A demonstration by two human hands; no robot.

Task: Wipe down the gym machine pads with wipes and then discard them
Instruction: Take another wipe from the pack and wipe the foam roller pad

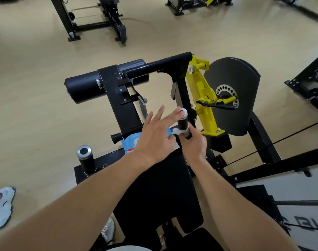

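I have both hands out over the front end of the black seat pad (160,187). My right hand (192,144) is wrapped around the base of the right handle grip (183,122), pinching a white wipe (179,131) against it; the wipe bunches just under the grip's black sleeve. My left hand (154,134) is spread flat, fingers straight, its fingertips touching the chrome cap at the top of that same grip. Beneath the left hand a blue wipes packet (129,144) lies at the front edge of the seat pad, partly hidden. The left handle grip (85,158) stands apart on the other side. Ahead, the black roller pad (85,87) sits on the machine's arm, beside the yellow lever assembly (203,98).
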